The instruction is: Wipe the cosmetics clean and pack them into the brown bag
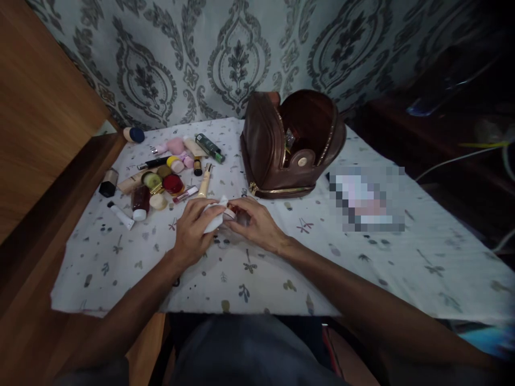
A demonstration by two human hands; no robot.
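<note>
White tissue [214,222] slants away and rightward in the left hand [193,228].

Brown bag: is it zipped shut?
No, the brown bag gapes open at the top, showing its dark inside.

From here I count one left hand [193,228], one right hand [257,222], one bag [262,139] and one wipe [215,219]. I also see one green bottle [209,147], one red bottle [140,199], one white tube [122,216], one gold tube [205,183] and one red jar [173,184]; the other cosmetics [152,181] overlap too much.
</note>
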